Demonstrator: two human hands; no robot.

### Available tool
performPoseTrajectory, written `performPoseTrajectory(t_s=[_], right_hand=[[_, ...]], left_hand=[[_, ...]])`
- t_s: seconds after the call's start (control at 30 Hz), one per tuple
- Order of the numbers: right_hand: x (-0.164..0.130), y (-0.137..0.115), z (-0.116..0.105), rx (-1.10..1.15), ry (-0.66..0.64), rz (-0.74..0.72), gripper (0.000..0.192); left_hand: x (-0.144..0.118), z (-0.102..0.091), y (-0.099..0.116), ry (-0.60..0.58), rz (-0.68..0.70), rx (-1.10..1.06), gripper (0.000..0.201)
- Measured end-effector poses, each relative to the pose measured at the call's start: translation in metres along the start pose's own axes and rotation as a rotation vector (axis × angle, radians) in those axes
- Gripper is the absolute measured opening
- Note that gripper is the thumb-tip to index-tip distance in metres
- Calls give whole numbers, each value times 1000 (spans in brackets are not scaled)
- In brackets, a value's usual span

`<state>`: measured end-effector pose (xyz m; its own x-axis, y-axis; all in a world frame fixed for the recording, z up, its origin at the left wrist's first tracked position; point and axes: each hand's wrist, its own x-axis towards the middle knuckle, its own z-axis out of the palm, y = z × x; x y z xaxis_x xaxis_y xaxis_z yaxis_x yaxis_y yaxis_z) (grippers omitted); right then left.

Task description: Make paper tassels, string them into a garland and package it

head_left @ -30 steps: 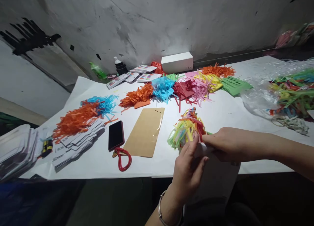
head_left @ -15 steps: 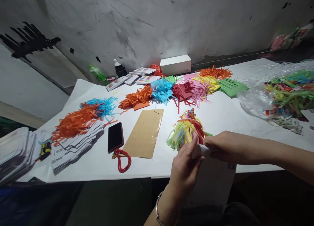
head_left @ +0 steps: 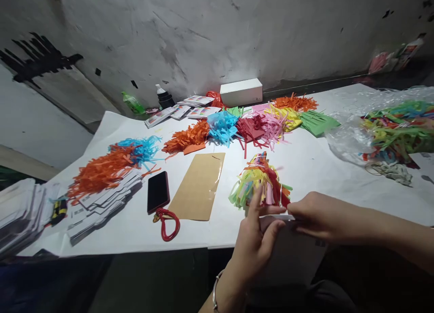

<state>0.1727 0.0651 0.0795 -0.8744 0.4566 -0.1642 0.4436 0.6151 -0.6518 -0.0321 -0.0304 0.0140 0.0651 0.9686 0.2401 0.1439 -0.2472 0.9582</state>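
white packet (head_left: 288, 263): pale and flat, hung at the table's (head_left: 305, 168) near edge, upper rim between the hands, lower part in shadow. folded sheet or pouch could not be told. judged light, thin, bendable, prone to creasing; best pinched gently at both ends of the rim.

brown sheet (head_left: 195, 188): lay flat on the table, left of the strips, well apart from the hands.

paper-strip bundle (head_left: 257, 182): multicoloured, lay just beyond the left fingers. judged soft, springy, easily torn; best taken round its gathered far end rather than by loose tips.

right hand (head_left: 315, 218): fingertips pinched the packet's upper right edge.

left hand (head_left: 252, 243): thumb and fingers held the rim's left end; forefinger was raised towards the strips, contact could not be told.

phone (head_left: 158, 192): lay beside the brown sheet, screen dark.
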Motion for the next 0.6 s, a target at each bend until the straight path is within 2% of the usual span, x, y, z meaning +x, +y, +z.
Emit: performPoseTrajectory(t_s=[0.07, 0.13, 0.23, 0.33, 0.4, 0.5, 0.53, 0.6], right_hand=[[0, -2, 2, 43, -38, 3, 28], [-2, -3, 1, 84, -72, -15, 40], [-7, 0, 0, 43, -42, -40, 43], [-11, 9, 6, 56, 13, -83, 44], [-14, 16, 15, 45, 112, -104, 46], [-15, 23, 34, -57, 366, -75, 46], [-15, 24, 39, -51, 427, -72, 45], [-12, 23, 48, 88, 456, -98, 47]], left_hand=[[0, -5, 5, -19, -64, 9, 50], [0, -13, 7, -20, -119, -47, 37], [-2, -25, 6, -30, -213, -178, 37], [-7, -33, 5, 46, -198, -99, 39], [-10, -36, 7, 120, -148, 39, 38], [-15, -36, 11, 237, -135, 135, 35], [-16, -35, 11, 280, -162, 100, 36], [-18, -36, 8, 338, -273, -77, 41]])
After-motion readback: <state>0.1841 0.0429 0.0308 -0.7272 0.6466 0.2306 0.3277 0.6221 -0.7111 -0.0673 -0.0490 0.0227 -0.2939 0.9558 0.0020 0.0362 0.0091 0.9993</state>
